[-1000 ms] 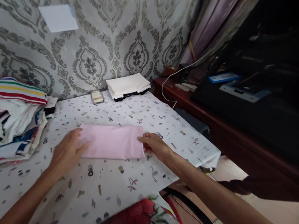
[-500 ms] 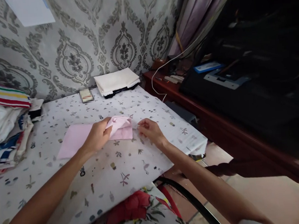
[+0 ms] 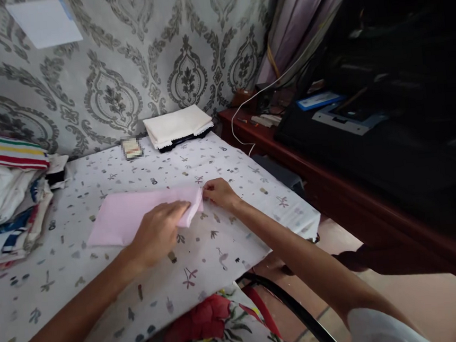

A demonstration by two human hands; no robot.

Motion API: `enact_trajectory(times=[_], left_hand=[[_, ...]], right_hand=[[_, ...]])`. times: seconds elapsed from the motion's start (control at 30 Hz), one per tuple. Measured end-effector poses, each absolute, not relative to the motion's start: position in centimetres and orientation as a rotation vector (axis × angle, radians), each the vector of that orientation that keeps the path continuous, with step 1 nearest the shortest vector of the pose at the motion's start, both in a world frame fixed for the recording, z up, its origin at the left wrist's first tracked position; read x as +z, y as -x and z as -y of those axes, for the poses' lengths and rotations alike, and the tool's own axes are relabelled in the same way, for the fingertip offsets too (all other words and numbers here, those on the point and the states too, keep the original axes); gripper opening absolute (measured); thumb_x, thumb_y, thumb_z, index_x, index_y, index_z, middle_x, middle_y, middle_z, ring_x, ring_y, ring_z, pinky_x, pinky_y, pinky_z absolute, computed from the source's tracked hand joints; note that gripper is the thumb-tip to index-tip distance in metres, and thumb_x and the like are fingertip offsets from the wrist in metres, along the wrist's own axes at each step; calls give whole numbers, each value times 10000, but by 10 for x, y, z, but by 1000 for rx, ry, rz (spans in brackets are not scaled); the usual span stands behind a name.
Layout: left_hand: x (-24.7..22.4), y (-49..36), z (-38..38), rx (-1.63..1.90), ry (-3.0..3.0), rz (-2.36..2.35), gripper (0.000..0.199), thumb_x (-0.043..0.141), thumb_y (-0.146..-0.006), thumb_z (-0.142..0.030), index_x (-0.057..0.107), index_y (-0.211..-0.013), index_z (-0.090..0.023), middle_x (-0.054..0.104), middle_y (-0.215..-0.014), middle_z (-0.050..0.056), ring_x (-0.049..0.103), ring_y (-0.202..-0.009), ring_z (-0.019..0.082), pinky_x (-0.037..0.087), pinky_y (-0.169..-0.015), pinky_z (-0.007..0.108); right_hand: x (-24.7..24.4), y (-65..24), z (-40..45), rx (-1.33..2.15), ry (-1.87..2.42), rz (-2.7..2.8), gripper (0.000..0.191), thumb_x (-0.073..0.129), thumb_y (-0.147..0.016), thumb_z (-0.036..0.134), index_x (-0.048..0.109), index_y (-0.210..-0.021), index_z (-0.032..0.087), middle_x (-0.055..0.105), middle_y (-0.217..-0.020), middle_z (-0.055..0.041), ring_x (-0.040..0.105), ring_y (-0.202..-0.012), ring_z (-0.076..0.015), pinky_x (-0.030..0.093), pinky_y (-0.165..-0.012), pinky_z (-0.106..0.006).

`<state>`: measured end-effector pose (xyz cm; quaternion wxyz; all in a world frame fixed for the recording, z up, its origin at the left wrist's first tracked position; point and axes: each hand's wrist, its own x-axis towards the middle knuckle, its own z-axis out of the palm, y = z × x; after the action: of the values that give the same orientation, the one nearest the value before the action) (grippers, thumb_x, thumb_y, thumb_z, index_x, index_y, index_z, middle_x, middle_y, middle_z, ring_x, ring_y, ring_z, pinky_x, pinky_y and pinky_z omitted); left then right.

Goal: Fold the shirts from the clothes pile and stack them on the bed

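The right hand (image 3: 218,192) has reached the cloth (image 3: 124,217), pinching its right corner; the left hand (image 3: 159,230) covers its near edge, thumb hidden, grip impossible to tell.

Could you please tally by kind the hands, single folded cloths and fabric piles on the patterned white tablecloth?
Bare left hand and bare right hand: 2
Single folded pale pink cloth: 1
Multicoloured clothes pile and cream-topped folded stack: 2
Total: 5
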<state>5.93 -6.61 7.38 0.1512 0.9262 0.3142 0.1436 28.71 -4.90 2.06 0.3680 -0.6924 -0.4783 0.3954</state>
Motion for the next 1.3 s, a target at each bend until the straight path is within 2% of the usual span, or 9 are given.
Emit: enact_trajectory(times=[0.2,0.57,0.77,0.87,0.97,1.03,1.13,1.2,1.3], left_hand=[[24,-68,85,232,-2829,-806,589,403,-832,-62,494,-1410,-133,521,-1482,167,454,-1405,282,384,-1149,499],[11,-76,89,233,-2785,-859,527,351,-963,-165,378,-1488,-144,365,-1587,176,237,-1513,301,244,-1213,555],[5,-76,81,366,-2659,-870,602,374,-952,-151,271,-1544,-197,329,-1611,152,247,-1513,274,268,-1207,557],[-1,-81,85,353,-2692,-839,571,423,-969,-228,306,-1528,-196,279,-1627,167,140,-1535,319,195,-1211,613],[5,-80,88,287,-2710,-792,632,493,-968,-423,315,-1528,-191,213,-1646,180,56,-1535,370,131,-1205,648],[19,-70,78,233,-2664,-675,706,520,-940,-536,309,-1535,-221,249,-1641,159,136,-1531,358,194,-1208,595],[43,-35,37,294,-2504,-714,534,385,-1005,-476,382,-1494,-263,415,-1572,104,402,-1436,262,375,-1138,444],[53,-2,-2,425,-2428,-1041,486,311,-1010,-406,471,-1428,-219,480,-1512,119,442,-1393,278,378,-1121,463],[52,49,-57,431,-2336,-1447,557,479,-882,-453,547,-1321,-117,585,-1329,190,526,-1256,353,398,-1061,507]], right_hand=[[19,-294,42,1092,1787,1181,170,599,-702,106,605,-548,179,504,-371,54,429,-342,-76,315,-388,-186],[29,-291,44,1290,1750,1025,204,610,-716,164,547,-523,181,518,-390,29,402,-325,-66,236,-337,-183],[32,-289,53,1392,1674,965,176,609,-681,207,551,-515,186,472,-367,34,360,-342,-64,213,-341,-184],[30,-288,53,1366,1716,974,208,624,-677,212,534,-491,187,487,-379,30,382,-346,-63,208,-342,-177],[32,-286,54,1372,1742,980,266,623,-724,225,527,-480,181,488,-379,21,391,-335,-67,205,-343,-180],[35,-284,56,1381,1741,961,309,600,-796,270,548,-508,170,535,-429,0,418,-337,-71,225,-349,-187],[38,-282,59,1368,1767,900,400,554,-889,413,574,-579,161,594,-532,-24,465,-348,-83,257,-354,-207],[38,-281,61,1338,1777,916,398,606,-867,482,558,-620,174,589,-546,-13,460,-344,-88,246,-349,-217],[33,-282,60,1290,1750,1001,320,761,-737,436,542,-705,203,562,-527,37,418,-347,-84,215,-351,-220]])
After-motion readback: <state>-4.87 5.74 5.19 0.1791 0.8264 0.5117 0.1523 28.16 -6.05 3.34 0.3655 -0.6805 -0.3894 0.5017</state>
